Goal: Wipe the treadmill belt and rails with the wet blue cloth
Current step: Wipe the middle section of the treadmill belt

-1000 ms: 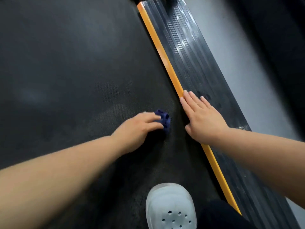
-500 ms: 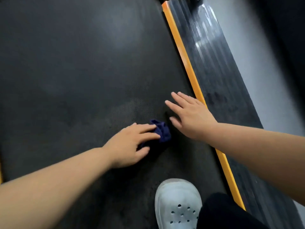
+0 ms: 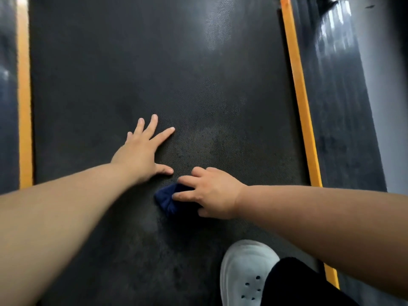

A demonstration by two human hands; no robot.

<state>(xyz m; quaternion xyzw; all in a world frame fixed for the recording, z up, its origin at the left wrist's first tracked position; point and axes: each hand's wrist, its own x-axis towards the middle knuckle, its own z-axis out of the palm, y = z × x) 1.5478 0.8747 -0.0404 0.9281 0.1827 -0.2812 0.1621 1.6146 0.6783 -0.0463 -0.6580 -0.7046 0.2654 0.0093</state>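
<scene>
- The blue cloth point(image 3: 166, 200) lies bunched at lower centre on the belt point(image 3: 154, 62); soft, light and probably clingy, it is best gripped by the bunch.
- The right hand point(image 3: 213, 191) curls its fingers round it.
- The left hand point(image 3: 141, 153) rests flat, fingers spread.

arms bare, no sleeves | white perforated clog point(image 3: 247, 270) | black trouser leg point(image 3: 293, 283)

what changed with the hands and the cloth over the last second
The dark blue wadded cloth passed from the left hand to the right hand, which left the orange edge strip and now holds it on the black textured treadmill belt. The left hand let go and now rests flat, fingers spread, nearer mid-belt. The white perforated shoe stayed on the belt.
</scene>
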